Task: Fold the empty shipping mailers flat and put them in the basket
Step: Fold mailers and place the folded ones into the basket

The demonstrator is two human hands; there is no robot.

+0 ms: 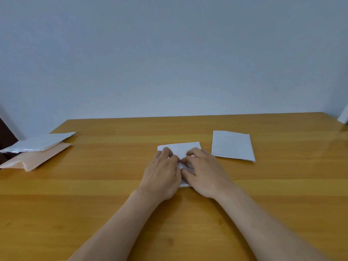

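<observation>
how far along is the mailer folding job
Done: one flat white rectangular mailer lies folded on the wooden table, right of centre. In hand: the left hand and right hand pinch a small white paper mailer mid-fold. Left: a crumpled white mailer on a peach mailer at the table's left edge look unfolded. No basket is in view, so none looks put away.

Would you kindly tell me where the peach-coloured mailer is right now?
In the head view, the peach-coloured mailer lies at the far left edge of the table, partly under a white mailer, well to the left of the left hand.
</observation>
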